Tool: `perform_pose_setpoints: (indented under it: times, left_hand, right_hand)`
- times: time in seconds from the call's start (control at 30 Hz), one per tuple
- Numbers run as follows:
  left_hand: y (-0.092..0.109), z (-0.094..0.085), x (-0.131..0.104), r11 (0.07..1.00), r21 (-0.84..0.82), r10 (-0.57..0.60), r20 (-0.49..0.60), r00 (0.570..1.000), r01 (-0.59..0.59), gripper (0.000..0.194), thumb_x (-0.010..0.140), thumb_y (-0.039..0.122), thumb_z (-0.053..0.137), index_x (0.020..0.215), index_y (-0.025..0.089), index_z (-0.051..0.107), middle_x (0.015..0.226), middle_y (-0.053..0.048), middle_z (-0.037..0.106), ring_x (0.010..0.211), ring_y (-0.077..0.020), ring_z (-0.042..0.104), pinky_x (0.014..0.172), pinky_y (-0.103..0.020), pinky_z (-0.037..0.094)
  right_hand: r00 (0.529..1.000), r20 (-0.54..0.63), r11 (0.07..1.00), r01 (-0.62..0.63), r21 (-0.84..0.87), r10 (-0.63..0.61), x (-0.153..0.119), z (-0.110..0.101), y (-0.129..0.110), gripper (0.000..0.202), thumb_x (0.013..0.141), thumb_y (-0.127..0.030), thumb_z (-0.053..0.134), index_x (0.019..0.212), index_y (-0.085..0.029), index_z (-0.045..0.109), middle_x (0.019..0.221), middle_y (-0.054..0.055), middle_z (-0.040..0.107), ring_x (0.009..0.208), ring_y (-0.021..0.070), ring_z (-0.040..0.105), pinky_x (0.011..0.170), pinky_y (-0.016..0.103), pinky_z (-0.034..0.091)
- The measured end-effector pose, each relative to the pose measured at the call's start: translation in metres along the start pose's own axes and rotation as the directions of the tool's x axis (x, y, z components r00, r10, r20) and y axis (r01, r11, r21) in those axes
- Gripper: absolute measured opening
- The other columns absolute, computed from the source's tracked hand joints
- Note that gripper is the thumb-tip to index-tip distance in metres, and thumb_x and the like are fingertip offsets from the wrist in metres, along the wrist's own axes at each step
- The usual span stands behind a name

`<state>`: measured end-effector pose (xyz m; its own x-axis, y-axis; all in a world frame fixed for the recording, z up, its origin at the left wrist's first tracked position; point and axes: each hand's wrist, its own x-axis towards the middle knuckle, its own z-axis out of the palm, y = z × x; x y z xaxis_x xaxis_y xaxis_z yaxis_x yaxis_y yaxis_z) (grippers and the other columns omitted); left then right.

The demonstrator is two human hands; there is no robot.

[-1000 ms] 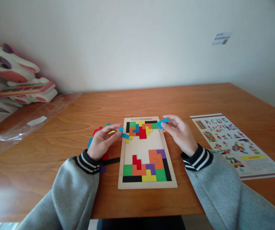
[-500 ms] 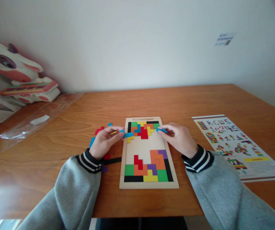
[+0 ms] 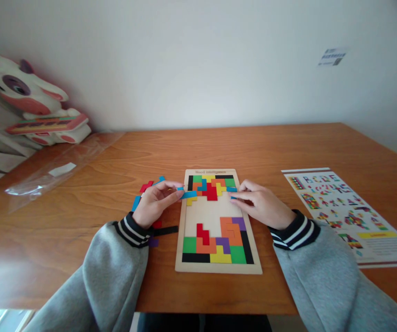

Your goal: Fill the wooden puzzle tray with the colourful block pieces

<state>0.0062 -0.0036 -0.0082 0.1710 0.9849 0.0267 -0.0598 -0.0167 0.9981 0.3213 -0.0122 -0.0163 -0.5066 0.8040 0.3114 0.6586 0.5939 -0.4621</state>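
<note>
A wooden table [image 3: 198, 152] spanned the frame, with the puzzle board [image 3: 210, 208] at lower centre. The right hand [image 3: 267, 205] had just lowered a blue piece [image 3: 232, 189], held in narrowed fingers, seemingly level with the laid pieces [image 3: 212, 192]. Leftward, the left hand [image 3: 153, 204] pinched a second blue piece [image 3: 190, 194].

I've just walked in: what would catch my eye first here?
Probably the bright puzzle board in the middle of the table, with a hand at either side: the left hand pinches a blue piece, and another blue piece is at the right hand's fingertips. Next, perhaps, the big toy animal at the far left, then the colourful printed sheet on the right.
</note>
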Motion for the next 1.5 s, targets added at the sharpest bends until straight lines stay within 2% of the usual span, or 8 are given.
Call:
perform_pose_setpoints:
  times: [0.17,0.3,0.47,0.6,0.77,1.03,1.5]
  left_hand:
    - [0.0007,0.0002,-0.0003,1.000,0.007,0.009,0.001,1.000,-0.009,0.032,0.069,0.038,0.088,0.090,0.017,0.074,0.086,-0.003,0.074,0.077,-0.0142,0.068,0.072,-0.026,0.059]
    - [0.0009,0.0005,-0.0008,1.000,0.021,0.020,0.006,1.000,-0.020,0.032,0.070,0.038,0.087,0.091,0.017,0.074,0.088,-0.004,0.074,0.078,-0.0155,0.069,0.074,-0.028,0.059]
    - [0.0019,0.0010,-0.0010,0.999,0.033,0.015,0.011,1.000,-0.016,0.033,0.070,0.039,0.087,0.090,0.017,0.074,0.087,-0.004,0.075,0.078,-0.0166,0.069,0.076,-0.029,0.059]
    - [0.0011,0.0006,-0.0012,0.999,0.029,0.020,0.017,1.000,-0.020,0.030,0.070,0.037,0.087,0.089,0.017,0.074,0.087,-0.004,0.074,0.079,-0.0154,0.069,0.077,-0.028,0.059]
    - [0.0001,0.0002,-0.0013,1.000,0.020,0.018,0.015,1.000,-0.018,0.032,0.069,0.035,0.087,0.091,0.017,0.073,0.093,-0.003,0.071,0.080,-0.0150,0.068,0.072,-0.027,0.061]
    - [0.0015,0.0013,-0.0015,1.000,0.004,0.009,0.030,0.999,-0.009,0.032,0.068,0.035,0.087,0.090,0.017,0.073,0.093,-0.004,0.070,0.078,-0.0152,0.068,0.070,-0.026,0.063]
    - [0.0012,0.0001,-0.0017,1.000,-0.013,0.004,0.057,0.998,-0.003,0.031,0.070,0.032,0.087,0.093,0.017,0.073,0.094,-0.003,0.070,0.081,-0.0160,0.068,0.073,-0.029,0.062]
  right_hand:
    - [1.000,-0.006,1.000,0.012,-0.011,-0.012,0.0001,-0.0017,-0.0009,0.024,0.095,-0.030,0.058,0.107,-0.026,0.077,0.099,0.009,0.065,0.088,0.0227,0.066,0.082,0.041,0.056]
    - [1.000,-0.012,1.000,-0.019,0.013,0.019,0.0009,-0.0035,-0.0005,0.025,0.095,-0.029,0.057,0.114,-0.026,0.073,0.110,0.009,0.069,0.097,0.0252,0.068,0.090,0.046,0.057]
    - [1.000,-0.011,0.999,-0.021,0.025,0.022,0.0009,-0.0048,0.0020,0.022,0.093,-0.029,0.060,0.110,-0.027,0.074,0.114,0.007,0.073,0.106,0.0267,0.068,0.097,0.049,0.055]
    - [0.999,-0.009,0.999,-0.034,0.015,0.034,0.0010,-0.0060,0.0017,0.026,0.092,-0.028,0.060,0.116,-0.025,0.071,0.115,0.008,0.073,0.104,0.0272,0.069,0.095,0.048,0.056]
    - [0.996,-0.040,0.997,-0.074,0.037,0.075,0.0007,-0.0061,0.0003,0.032,0.091,-0.029,0.062,0.122,-0.027,0.067,0.109,0.007,0.073,0.093,0.0248,0.071,0.089,0.046,0.058]
    - [0.998,-0.027,0.998,-0.060,0.023,0.060,0.0000,-0.0055,0.0010,0.028,0.091,-0.030,0.060,0.118,-0.026,0.068,0.115,0.008,0.070,0.093,0.0246,0.070,0.092,0.047,0.057]
    - [0.994,-0.048,0.995,-0.099,0.003,0.099,-0.0005,-0.0073,-0.0007,0.026,0.095,-0.031,0.054,0.117,-0.022,0.064,0.115,0.010,0.065,0.077,0.0195,0.067,0.081,0.042,0.059]
